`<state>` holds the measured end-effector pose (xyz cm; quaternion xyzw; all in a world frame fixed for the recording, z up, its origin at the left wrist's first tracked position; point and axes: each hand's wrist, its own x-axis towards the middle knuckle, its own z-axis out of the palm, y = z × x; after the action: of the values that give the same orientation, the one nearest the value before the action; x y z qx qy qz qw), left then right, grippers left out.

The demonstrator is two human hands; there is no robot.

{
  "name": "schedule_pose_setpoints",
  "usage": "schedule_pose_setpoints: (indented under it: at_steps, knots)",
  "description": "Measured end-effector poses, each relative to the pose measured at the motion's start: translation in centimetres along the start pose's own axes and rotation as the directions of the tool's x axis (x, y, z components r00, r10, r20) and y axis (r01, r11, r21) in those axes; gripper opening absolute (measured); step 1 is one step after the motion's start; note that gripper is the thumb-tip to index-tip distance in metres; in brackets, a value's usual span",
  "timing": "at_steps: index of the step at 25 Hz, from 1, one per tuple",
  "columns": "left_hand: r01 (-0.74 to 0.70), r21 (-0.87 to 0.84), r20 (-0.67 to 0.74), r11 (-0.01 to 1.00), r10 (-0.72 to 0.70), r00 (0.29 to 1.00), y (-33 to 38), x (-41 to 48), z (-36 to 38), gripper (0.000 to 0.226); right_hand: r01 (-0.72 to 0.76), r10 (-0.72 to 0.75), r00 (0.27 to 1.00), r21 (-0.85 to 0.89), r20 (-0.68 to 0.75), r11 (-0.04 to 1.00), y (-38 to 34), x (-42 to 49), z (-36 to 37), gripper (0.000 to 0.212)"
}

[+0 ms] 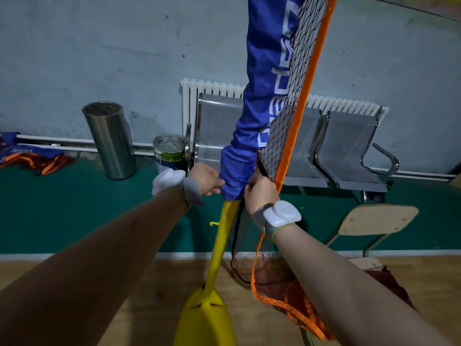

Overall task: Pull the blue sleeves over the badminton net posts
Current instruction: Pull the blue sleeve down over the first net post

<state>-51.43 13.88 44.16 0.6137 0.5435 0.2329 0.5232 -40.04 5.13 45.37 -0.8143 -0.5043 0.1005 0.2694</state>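
Blue fabric sleeve (259, 108), white lettering down its length, covers the upper run of the yellow net post (222, 236). Its hem is bunched and sits at hand level. Below the hem the post is bare down to its yellow base (204, 318) on the wood floor (149, 283). A small yellow hook (214, 223) sticks out of the bare post on its left side.

Left hand (207, 179): fingers curled round the hem's left side, gripping cloth. Right hand (260, 193): fingertips pinch the hem's right side, just beside the net. Each wrist carries a grey strap with a white wrist device (284, 213).

Dark mesh net (287, 116) with orange edge tape (306, 96) runs up along the sleeve's right side. Its lower part hangs slack and piles on the floor right of the base.

Behind: metal bench seats (349, 146) against a pale wall (99, 46), white radiator (214, 87) behind them. Steel bin (109, 138) and open paint can (169, 153) stand left of the bench on green flooring (74, 208). Heap of blue and orange fabric (25, 156) at far left by the wall. Wooden chair (374, 218) at right, near the bench.
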Motion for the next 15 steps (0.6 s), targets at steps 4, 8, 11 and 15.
schedule_pose_setpoints:
  at_steps: [4,8,11,15]
  knots:
    - [-0.118,-0.109,-0.036,0.987,0.115,0.993,1.2,-1.2,-0.5,0.026,-0.043,0.045,0.999,0.063,-0.028,0.997,-0.4,-0.3,-1.4,0.027]
    - [-0.285,-0.143,-0.159,0.948,0.262,0.952,1.8,-1.5,-0.5,0.028,0.018,0.008,0.990,0.190,-0.138,0.982,-1.5,0.1,-2.5,0.034]
    - [-0.301,-0.103,-0.195,0.948,0.277,0.941,1.5,-1.1,-0.1,0.030,0.027,0.002,0.990,0.200,-0.144,0.980,-1.7,0.7,-2.7,0.026]
    - [-0.301,-0.079,-0.220,0.950,0.278,0.935,1.0,-0.3,0.6,0.032,0.025,-0.001,0.988,0.154,-0.155,0.988,-1.3,1.0,-2.5,0.023]
